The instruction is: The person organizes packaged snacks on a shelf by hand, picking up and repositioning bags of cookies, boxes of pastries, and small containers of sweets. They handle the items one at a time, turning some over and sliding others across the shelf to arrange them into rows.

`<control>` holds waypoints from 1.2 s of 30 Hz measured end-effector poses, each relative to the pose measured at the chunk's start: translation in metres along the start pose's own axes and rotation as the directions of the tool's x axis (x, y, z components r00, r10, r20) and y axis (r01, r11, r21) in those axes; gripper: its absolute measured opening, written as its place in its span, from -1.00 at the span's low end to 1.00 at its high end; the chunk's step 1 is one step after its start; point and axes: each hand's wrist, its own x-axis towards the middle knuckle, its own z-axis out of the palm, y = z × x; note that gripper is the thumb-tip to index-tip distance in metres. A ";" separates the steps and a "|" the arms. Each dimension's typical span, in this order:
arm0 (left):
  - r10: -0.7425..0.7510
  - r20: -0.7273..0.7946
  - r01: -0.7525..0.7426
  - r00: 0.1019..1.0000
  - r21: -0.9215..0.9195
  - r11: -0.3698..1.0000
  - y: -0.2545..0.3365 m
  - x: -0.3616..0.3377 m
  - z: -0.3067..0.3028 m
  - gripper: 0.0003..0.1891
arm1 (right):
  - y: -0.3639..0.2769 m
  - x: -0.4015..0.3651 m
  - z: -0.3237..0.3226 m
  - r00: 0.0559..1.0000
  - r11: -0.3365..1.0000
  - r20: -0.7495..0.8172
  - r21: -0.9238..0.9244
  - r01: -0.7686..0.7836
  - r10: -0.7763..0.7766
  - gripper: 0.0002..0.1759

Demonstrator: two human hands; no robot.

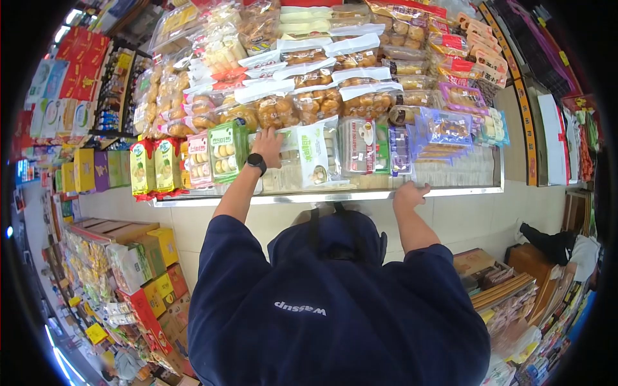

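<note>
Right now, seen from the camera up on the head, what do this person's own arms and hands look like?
Both the left hand and the right hand are ungloved. A dark round-faced watch sits on the left wrist; the right wrist shows none. Loose navy sleeves leave the forearms uncovered, with no markings visible on them.

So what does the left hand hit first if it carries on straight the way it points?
Probably the clear bag of brown pastries, right beyond the fingertips of the left hand. Depth is unclear from this one view, so it may already touch the bag's near edge.
</note>
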 end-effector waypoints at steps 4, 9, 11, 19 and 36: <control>-0.030 0.024 0.027 0.999 0.130 0.991 0.010 -0.006 -0.008 -0.13 | 0.011 0.009 0.006 0.999 0.999 0.000 0.030 0.036 -0.036 -0.22; -0.034 0.079 0.017 0.996 0.206 0.978 0.024 -0.001 -0.015 -0.17 | 0.004 0.003 0.006 0.999 1.000 -0.032 0.013 -0.003 0.003 -0.23; -0.120 0.089 0.090 0.989 0.286 0.954 0.037 0.001 -0.018 -0.16 | 0.005 0.004 0.004 0.999 1.000 -0.032 0.007 -0.005 0.005 -0.23; -0.330 0.325 0.344 0.887 0.013 0.939 0.052 -0.042 -0.079 -0.10 | 0.006 0.005 0.001 1.000 0.999 0.000 0.044 0.021 -0.022 -0.20; -0.511 0.087 0.477 0.855 -0.519 0.709 0.142 -0.013 -0.085 0.16 | 0.011 0.007 0.008 0.997 0.996 -0.036 0.062 0.066 -0.064 -0.25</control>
